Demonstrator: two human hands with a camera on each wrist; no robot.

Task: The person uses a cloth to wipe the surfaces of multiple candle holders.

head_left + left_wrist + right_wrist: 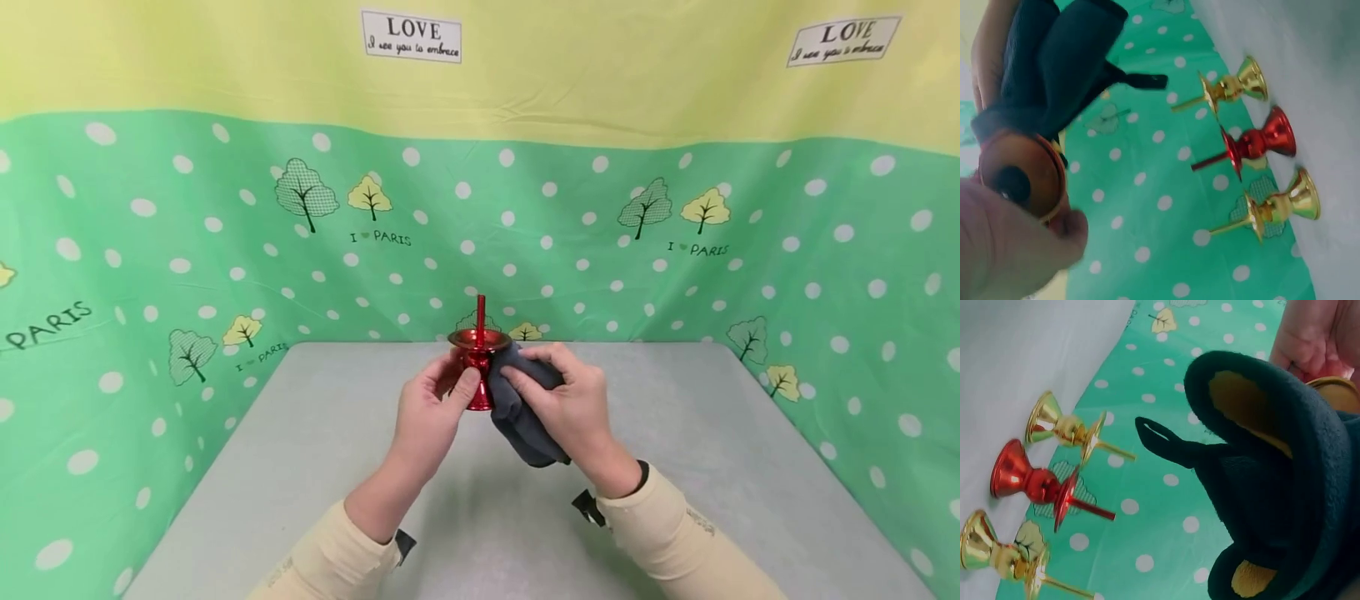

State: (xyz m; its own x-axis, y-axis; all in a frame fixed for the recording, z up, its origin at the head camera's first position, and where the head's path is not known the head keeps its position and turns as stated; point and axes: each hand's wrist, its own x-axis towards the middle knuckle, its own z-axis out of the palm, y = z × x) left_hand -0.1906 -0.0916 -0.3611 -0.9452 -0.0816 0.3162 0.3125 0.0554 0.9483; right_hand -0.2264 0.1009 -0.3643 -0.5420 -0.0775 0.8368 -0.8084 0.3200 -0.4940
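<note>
Over the table, my left hand (427, 404) grips a shiny red candlestick (480, 402) upright, its thumb across the front of the stem. A wide drip plate and a thin rod rise above those fingers. My right hand (577, 400) pinches a dark grey cloth (517, 421) against the candlestick's right side. Seen from the left wrist, the hollow underside of the held candlestick (1047, 165) faces the camera. The right wrist view shows the cloth (1272, 500) folded over, with tan patches inside its folds and a small loop at one corner.
Three more candlesticks stand in a row on the table in the wrist views: a gold one (1232, 87), a red one (1257, 144) and another gold one (1282, 206). Green and yellow printed fabric (480, 183) hangs around the grey table (315, 450).
</note>
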